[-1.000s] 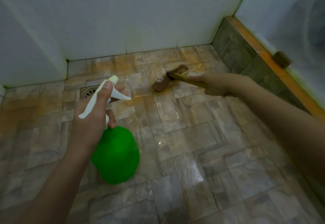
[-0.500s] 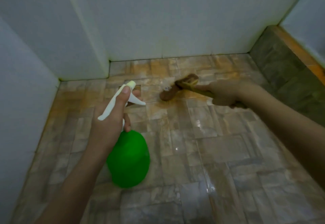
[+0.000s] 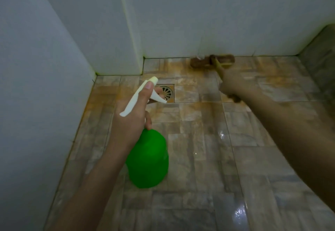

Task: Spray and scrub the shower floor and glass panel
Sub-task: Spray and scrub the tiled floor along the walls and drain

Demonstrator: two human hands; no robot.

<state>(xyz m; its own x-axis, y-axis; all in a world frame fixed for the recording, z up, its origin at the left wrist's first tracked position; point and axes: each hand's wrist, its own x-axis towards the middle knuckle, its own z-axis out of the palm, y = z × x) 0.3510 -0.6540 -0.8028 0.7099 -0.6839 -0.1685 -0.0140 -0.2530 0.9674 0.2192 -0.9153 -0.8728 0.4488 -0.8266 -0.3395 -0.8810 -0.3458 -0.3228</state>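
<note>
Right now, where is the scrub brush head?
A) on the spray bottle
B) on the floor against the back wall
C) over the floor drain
B: the right hand holds the scrub brush with its head on the floor at the base of the back wall, beyond the floor drain.

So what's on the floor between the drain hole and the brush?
Nothing but bare floor tiles, stained orange, lie between the drain and the brush. The head view shows that stretch plainly.
</note>
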